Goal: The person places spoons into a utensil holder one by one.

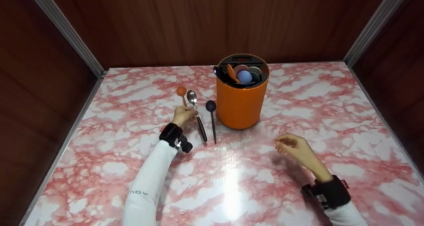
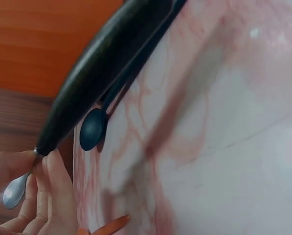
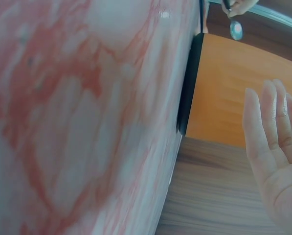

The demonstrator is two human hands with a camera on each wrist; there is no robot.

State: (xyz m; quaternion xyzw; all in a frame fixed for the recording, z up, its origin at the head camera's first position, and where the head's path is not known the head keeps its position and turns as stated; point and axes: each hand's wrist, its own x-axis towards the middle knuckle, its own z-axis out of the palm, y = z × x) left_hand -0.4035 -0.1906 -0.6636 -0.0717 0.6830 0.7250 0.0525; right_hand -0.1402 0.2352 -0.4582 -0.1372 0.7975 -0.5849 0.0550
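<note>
Pinching the steel spoon (image 1: 192,96), left hand (image 1: 183,115) beside holder (image 1: 241,106).

Orange holder (image 1: 241,103) — pink-and-white marbled table (image 1: 298,96).

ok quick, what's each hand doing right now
Left hand: pinching the metal spoon at its neck.
Right hand: open, holding nothing.

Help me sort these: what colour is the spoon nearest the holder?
Black, bowl and handle alike. The spoon shows best in the head view.
</note>
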